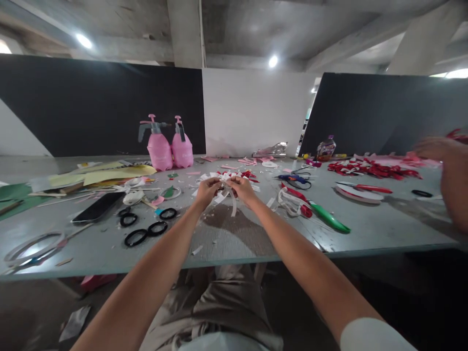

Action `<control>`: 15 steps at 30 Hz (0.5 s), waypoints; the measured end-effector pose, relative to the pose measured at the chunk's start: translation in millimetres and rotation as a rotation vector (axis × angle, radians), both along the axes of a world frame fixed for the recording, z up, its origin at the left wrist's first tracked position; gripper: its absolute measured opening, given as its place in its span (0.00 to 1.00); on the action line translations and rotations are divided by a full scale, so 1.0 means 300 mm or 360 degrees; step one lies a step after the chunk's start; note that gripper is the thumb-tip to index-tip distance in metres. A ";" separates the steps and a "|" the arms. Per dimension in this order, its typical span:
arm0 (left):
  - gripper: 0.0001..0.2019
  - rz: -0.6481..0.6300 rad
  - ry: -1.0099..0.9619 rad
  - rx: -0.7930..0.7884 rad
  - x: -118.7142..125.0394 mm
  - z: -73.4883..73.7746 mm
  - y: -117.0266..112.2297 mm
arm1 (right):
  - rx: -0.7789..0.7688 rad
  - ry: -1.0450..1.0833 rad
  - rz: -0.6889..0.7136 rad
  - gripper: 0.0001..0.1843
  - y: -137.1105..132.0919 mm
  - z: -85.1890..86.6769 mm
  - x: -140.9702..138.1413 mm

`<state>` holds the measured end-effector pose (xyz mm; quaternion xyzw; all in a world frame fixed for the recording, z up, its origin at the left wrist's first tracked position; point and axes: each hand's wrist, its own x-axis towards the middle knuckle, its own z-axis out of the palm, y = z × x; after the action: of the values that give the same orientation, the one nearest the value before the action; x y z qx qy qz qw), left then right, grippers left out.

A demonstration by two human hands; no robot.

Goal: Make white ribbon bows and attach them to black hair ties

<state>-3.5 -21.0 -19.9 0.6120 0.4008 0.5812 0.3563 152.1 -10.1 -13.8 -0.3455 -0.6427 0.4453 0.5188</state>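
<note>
Both my arms reach out over the grey table [226,243]. My left hand [207,189] and my right hand [242,188] meet at the middle, fingers pinched on a bunch of white ribbon strips [227,194] held just above the tabletop. One loop of the ribbon hangs down between the hands. Behind them lies a small heap of white and red ribbon pieces [234,175].
Two pink spray bottles [170,146] stand at the back. Black-handled scissors [146,229], a phone [98,206] and paper sheets [109,174] lie left. A green-handled tool [329,218], a blue glue gun [292,179] and red ribbon pieces [373,169] lie right, near another person's arm [451,170].
</note>
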 end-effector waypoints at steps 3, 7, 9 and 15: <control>0.09 0.0073 0.0051 -0.0002 0.000 -0.002 0.004 | 0.0054 0.0003 0.0012 0.14 -0.003 0.005 0.001; 0.08 0.0157 0.0179 0.0031 -0.001 -0.007 0.003 | 0.0330 -0.0097 -0.0027 0.16 0.007 0.001 0.003; 0.09 0.0191 0.0230 0.0048 -0.002 -0.008 0.002 | 0.0452 -0.0170 -0.0077 0.15 0.014 -0.001 0.003; 0.13 0.0321 0.0275 0.0071 -0.006 -0.009 0.010 | 0.0379 -0.0132 -0.0062 0.14 0.014 0.002 0.002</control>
<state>-5.3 -18.0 -22.5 0.6241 0.4766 0.5681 0.2464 152.8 -6.0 -13.1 -0.3119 -0.7052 0.3411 0.5376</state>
